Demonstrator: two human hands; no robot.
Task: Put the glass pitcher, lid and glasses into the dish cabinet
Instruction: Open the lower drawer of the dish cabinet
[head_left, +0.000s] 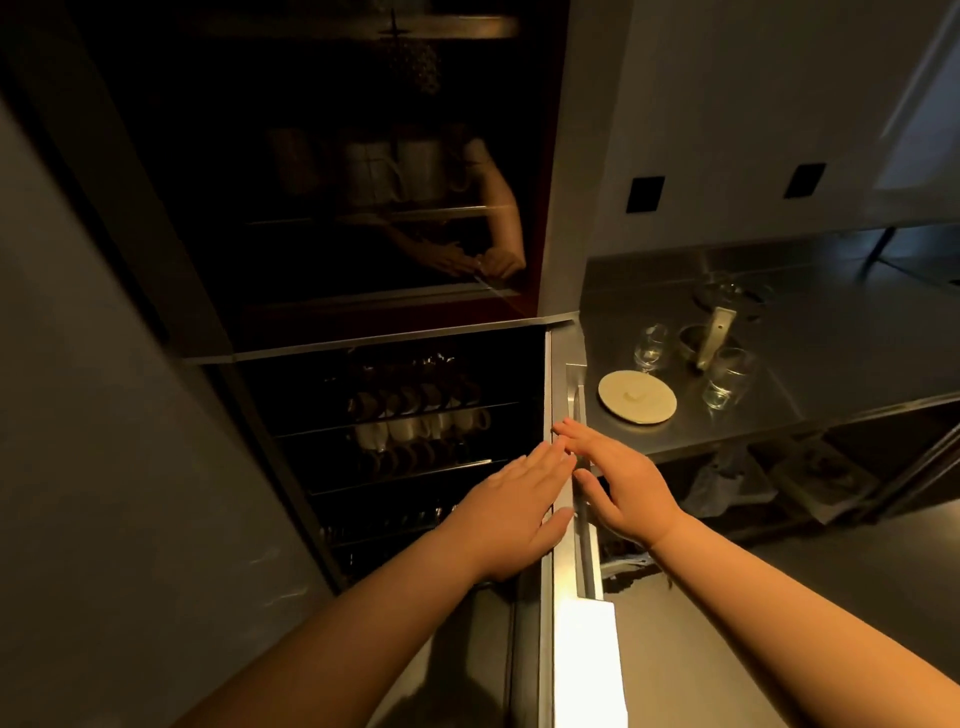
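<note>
Both bare forearms reach forward from the bottom of the view toward the right edge of the dish cabinet (395, 415). The left hand (511, 512) lies flat with fingers extended and close together, palm against the edge of the dark glass door, gripping nothing. The right hand (621, 480) is likewise flat, fingers straight, resting against the vertical metal handle strip (576, 415) just beside the left hand; its fingertips nearly touch those of the left. Behind the lower glass, rows of white cups (421, 423) sit on wire shelves. The upper door (332, 171) is dark and reflective, showing white jugs on a shelf and a mirrored arm. To the right, a stainless steel counter (841, 332) adjoins the cabinet. On it, nearest the cabinet, the round pale lid (637, 397) lies flat. Beyond it stand two clear glasses (650, 347) (727, 376), well apart, with the glass pitcher (712, 332) between and slightly behind them, its metal handle facing the camera. A further glass vessel behind the pitcher is too dim to identify. Two dark wall sockets (644, 194) sit above the counter.
</note>
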